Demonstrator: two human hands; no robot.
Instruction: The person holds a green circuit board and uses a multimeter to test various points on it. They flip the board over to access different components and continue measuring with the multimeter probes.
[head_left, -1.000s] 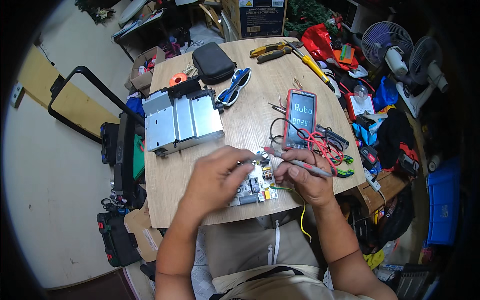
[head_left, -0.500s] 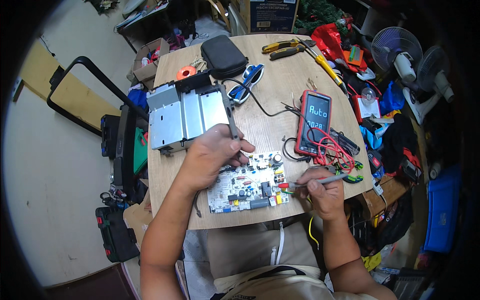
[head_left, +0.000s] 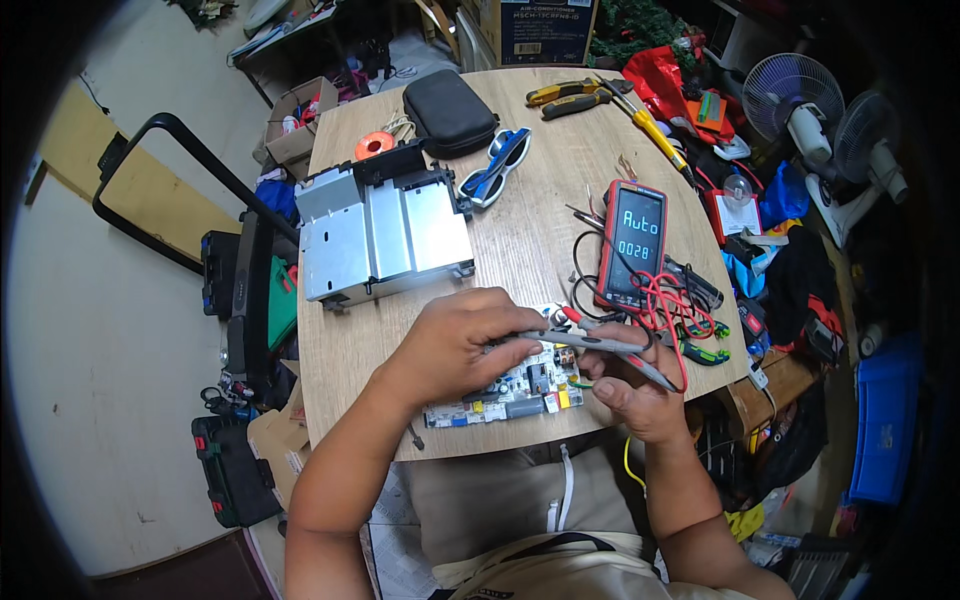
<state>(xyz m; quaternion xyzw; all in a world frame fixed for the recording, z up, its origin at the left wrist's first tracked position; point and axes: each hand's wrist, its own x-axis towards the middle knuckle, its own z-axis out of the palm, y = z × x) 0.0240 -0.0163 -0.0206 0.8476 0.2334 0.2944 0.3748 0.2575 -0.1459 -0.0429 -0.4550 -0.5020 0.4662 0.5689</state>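
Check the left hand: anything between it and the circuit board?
No separate obstacle shows. The left hand is over the upper-left part of the circuit board; a grey probe in its grip crosses above the board toward the right hand. What lies under the palm is hidden.

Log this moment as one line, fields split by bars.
left hand: holding gray probe | right hand: holding red-tipped probe | circuit board: on table, beneath hands | meter: beyond right hand, screen lit

The table [head_left: 545,235] bears a circuit board [head_left: 514,388], multimeter [head_left: 634,243] and metal casing [head_left: 385,232]; pliers [head_left: 577,105] lie beyond.
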